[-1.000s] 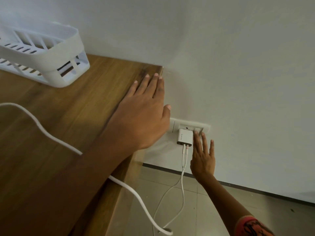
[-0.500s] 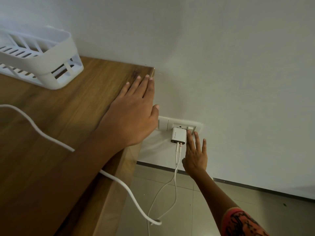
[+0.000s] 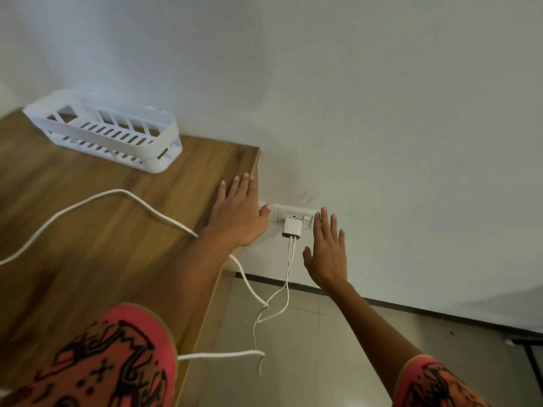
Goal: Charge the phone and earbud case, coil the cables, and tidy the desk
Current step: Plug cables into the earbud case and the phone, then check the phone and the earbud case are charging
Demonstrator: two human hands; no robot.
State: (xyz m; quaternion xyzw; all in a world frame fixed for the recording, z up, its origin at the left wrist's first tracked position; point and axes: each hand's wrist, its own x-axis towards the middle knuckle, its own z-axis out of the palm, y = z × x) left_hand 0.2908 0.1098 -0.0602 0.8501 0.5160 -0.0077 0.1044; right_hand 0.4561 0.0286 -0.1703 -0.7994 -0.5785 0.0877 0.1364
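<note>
Wood grain fills the left side of the view, and the left hand (image 3: 238, 218) lies flat on the far right corner of the desk (image 3: 88, 259). Its fingers are straight and close together, gripping nothing, and the thumb pokes out past the desk edge towards the wall socket plate (image 3: 280, 214). Over on the right, the right hand (image 3: 327, 254) is up by the wall with its palm facing it and its fingers straight and spread, empty. It sits just right of the white charger (image 3: 291, 227), apart from it; whether the palm actually meets the wall, I cannot tell.

That charger is plugged into the socket plate, low on the wall just beyond the desk's right edge. Two thin white cables (image 3: 289, 259) hang from its underside and trail down to the tiled floor (image 3: 323, 348).

A thicker white cable (image 3: 123, 193) comes in from the left edge and arcs across the desktop. It slips under the left forearm and drops off the right side of the desk, crossing the thin pair near the floor.

Far left on the desk, against the wall, stands a white slotted basket (image 3: 172, 133). Nearest us are both sleeves, coral with black patterning, the left sleeve (image 3: 111, 362) over the desk and the right sleeve (image 3: 435, 383) over the floor.
</note>
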